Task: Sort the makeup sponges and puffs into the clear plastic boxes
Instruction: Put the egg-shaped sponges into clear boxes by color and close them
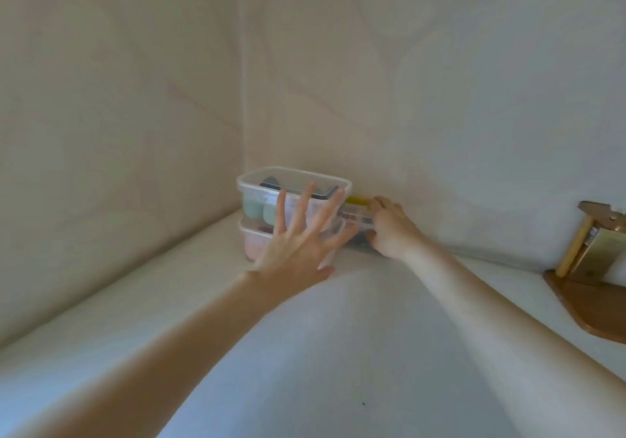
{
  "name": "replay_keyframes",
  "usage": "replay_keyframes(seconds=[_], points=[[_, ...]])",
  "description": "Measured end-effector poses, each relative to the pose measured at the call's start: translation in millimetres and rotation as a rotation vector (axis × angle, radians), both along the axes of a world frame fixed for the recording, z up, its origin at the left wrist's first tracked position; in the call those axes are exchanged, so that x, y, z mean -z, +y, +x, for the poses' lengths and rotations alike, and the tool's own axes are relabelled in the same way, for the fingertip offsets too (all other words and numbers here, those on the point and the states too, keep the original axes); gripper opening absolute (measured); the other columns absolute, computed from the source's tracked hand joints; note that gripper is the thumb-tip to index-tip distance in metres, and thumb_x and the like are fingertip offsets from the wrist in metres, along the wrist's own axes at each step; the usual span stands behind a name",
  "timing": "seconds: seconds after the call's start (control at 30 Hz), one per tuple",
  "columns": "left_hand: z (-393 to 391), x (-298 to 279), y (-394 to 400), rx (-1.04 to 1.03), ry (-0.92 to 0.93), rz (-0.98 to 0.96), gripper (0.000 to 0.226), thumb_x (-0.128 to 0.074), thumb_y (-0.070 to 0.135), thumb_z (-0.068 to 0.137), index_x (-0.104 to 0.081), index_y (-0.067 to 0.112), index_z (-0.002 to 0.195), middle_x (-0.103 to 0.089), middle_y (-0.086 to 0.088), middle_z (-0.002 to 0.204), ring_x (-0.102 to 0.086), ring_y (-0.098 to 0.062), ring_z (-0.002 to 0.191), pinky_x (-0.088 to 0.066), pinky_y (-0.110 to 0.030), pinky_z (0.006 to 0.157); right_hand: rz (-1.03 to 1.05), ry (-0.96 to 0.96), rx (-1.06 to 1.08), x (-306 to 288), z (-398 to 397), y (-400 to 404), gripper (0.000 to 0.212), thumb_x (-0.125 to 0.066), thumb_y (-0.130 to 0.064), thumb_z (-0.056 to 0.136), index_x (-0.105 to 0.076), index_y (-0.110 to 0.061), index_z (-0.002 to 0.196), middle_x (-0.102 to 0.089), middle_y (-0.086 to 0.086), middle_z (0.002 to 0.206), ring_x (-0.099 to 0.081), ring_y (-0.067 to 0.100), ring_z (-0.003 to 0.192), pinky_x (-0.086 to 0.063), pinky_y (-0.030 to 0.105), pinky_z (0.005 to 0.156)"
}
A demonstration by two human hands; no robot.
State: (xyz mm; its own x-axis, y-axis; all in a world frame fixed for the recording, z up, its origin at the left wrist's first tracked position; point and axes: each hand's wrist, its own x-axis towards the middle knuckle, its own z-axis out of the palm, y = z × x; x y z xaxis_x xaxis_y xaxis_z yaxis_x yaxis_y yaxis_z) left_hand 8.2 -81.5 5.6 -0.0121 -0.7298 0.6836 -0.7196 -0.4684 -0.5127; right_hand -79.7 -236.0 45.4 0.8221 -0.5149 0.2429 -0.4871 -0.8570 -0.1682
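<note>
Two clear plastic boxes stand stacked in the corner of a white table. The upper box (267,180) holds pale green sponges (252,210) and a dark puff. The lower box (250,239) shows pink pieces inside. My left hand (299,244) is spread flat, fingers apart, against the front of the stack. To the right, a third clear box (359,219) sits low by the wall, with something yellow (359,200) behind it. My right hand (389,231) is curled around that box's right end.
Beige walls meet right behind the boxes. A wooden stand with brass-coloured parts (589,268) sits on the table at the far right edge. The white table surface (305,353) stretches toward me under both forearms.
</note>
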Motion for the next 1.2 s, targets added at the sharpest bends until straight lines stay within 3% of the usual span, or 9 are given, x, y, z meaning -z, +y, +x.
replay_keyframes(seconds=[0.2, 0.43, 0.57, 0.67, 0.77, 0.83, 0.93, 1.07, 1.2], points=[[2, 14, -15, -0.151, -0.074, -0.03, 0.04, -0.072, 0.032, 0.069, -0.063, 0.03, 0.107, -0.03, -0.005, 0.145, -0.047, -0.046, 0.125, -0.038, -0.067, 0.094, -0.288, -0.022, 0.085, 21, 16, 7, 0.044, -0.021, -0.008, 0.09, -0.047, -0.002, 0.125, -0.048, 0.019, 0.129, -0.041, 0.035, 0.125, -0.036, 0.042, 0.095], [0, 14, -10, -0.177, -0.064, -0.037, 0.047, -0.074, 0.034, 0.064, -0.064, 0.029, 0.11, -0.027, -0.008, 0.147, -0.046, -0.048, 0.125, -0.037, -0.068, 0.094, -0.327, 0.027, 0.227, 17, -17, -10, 0.034, -0.034, -0.004, 0.095, -0.044, -0.006, 0.127, -0.046, 0.015, 0.131, -0.038, 0.034, 0.126, -0.039, 0.041, 0.095], [-10, 6, -10, -0.2, -0.015, 0.003, 0.046, -0.079, 0.031, 0.06, -0.067, 0.027, 0.104, -0.05, -0.009, 0.141, -0.05, -0.049, 0.12, -0.042, -0.067, 0.088, -0.325, 0.104, 0.375, 14, -42, -15, 0.035, -0.04, -0.004, 0.093, -0.042, -0.006, 0.128, -0.045, 0.015, 0.13, -0.041, 0.035, 0.122, -0.04, 0.04, 0.093], [-13, 7, -8, -0.193, 0.022, -0.017, 0.061, -0.081, 0.024, 0.057, -0.061, 0.025, 0.114, -0.037, -0.013, 0.144, -0.046, -0.052, 0.122, -0.042, -0.067, 0.088, -0.288, 0.152, 0.473, 3, -50, -13, 0.042, -0.05, -0.01, 0.09, -0.042, -0.006, 0.131, -0.044, 0.015, 0.131, -0.042, 0.034, 0.121, -0.037, 0.041, 0.097], [-16, 15, -5, -0.199, 0.107, -0.057, 0.078, -0.077, 0.013, 0.06, -0.047, 0.027, 0.13, -0.026, -0.017, 0.147, -0.04, -0.055, 0.126, -0.046, -0.061, 0.088, -0.326, 0.124, 0.325, -2, -47, -4, 0.049, -0.057, -0.011, 0.086, -0.041, -0.008, 0.132, -0.042, 0.014, 0.132, -0.039, 0.033, 0.124, -0.039, 0.041, 0.096], [-20, 15, -3, -0.186, 0.16, -0.065, 0.068, -0.06, 0.008, 0.073, -0.04, 0.031, 0.135, -0.026, -0.02, 0.148, -0.037, -0.056, 0.127, -0.05, -0.057, 0.084, -0.314, 0.094, 0.189, -2, -43, 8, 0.048, -0.056, -0.005, 0.085, -0.042, -0.006, 0.131, -0.04, 0.015, 0.133, -0.037, 0.034, 0.126, -0.042, 0.041, 0.094], [-28, 8, 3, -0.185, 0.482, -0.221, 0.065, -0.059, 0.007, 0.073, -0.038, 0.023, 0.132, -0.036, -0.026, 0.142, -0.043, -0.054, 0.119, -0.05, -0.052, 0.087, -0.041, -0.045, -0.022, 1, -34, 24, 0.04, -0.051, -0.005, 0.089, -0.045, -0.006, 0.129, -0.044, 0.016, 0.132, -0.046, 0.034, 0.121, -0.043, 0.039, 0.091], [-30, 4, 11, -0.156, 1.148, -0.512, 0.062, -0.064, 0.016, 0.08, -0.032, 0.014, 0.133, -0.018, -0.017, 0.142, -0.028, -0.041, 0.125, -0.03, -0.042, 0.106, 0.472, -0.214, -0.17, 7, -20, 54, 0.045, -0.063, -0.022, 0.087, -0.046, -0.013, 0.128, -0.054, 0.007, 0.128, -0.053, 0.025, 0.115, -0.042, 0.028, 0.084], [-9, 9, 6, -0.153, 1.284, -0.526, 0.063, -0.065, 0.019, 0.083, -0.028, 0.01, 0.134, -0.019, -0.017, 0.142, -0.028, -0.041, 0.128, -0.03, -0.041, 0.107, 0.632, -0.334, -0.101, 15, 6, 66, 0.041, -0.062, -0.014, 0.086, -0.051, -0.01, 0.125, -0.055, 0.008, 0.131, -0.05, 0.023, 0.122, -0.035, 0.021, 0.085]])
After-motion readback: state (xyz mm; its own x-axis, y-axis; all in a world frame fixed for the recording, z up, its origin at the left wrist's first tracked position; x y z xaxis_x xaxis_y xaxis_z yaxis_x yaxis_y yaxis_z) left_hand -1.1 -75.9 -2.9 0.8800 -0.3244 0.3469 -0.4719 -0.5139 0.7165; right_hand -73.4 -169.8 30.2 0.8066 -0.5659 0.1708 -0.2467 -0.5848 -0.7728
